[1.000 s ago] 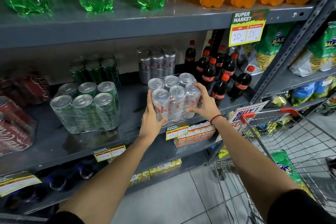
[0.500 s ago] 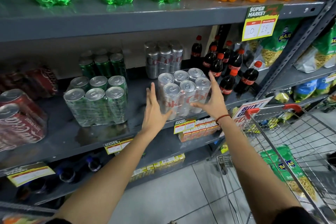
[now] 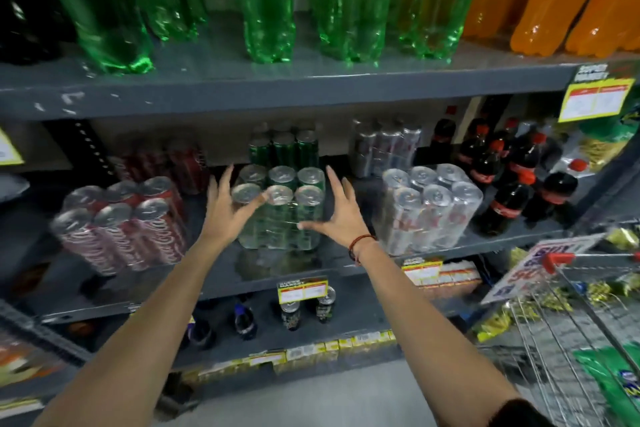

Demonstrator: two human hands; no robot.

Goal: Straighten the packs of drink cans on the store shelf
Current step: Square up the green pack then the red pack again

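Observation:
A shrink-wrapped pack of green cans [image 3: 282, 215] stands in the middle of the grey shelf [image 3: 304, 269]. My left hand [image 3: 227, 208] is at its left side, fingers spread, thumb over a can top. My right hand [image 3: 337, 215] hovers at its right side, fingers apart, thumb by the wrap. Neither hand clasps the pack. A silver can pack [image 3: 431, 208] stands to the right. A red can pack [image 3: 121, 225] sits tilted to the left. Behind them stand a second green pack [image 3: 284, 147], a second silver pack [image 3: 386, 147] and a red pack [image 3: 166, 159].
Small dark cola bottles [image 3: 509, 177] crowd the shelf's right end. Large green bottles [image 3: 266, 7] and orange bottles [image 3: 554, 0] fill the shelf above. A wire shopping cart [image 3: 571, 322] with a red handle stands at the lower right. Price tags hang on the shelf edges.
Both hands have let go of the silver can pack and moved left to the green pack. The view has swung left and up.

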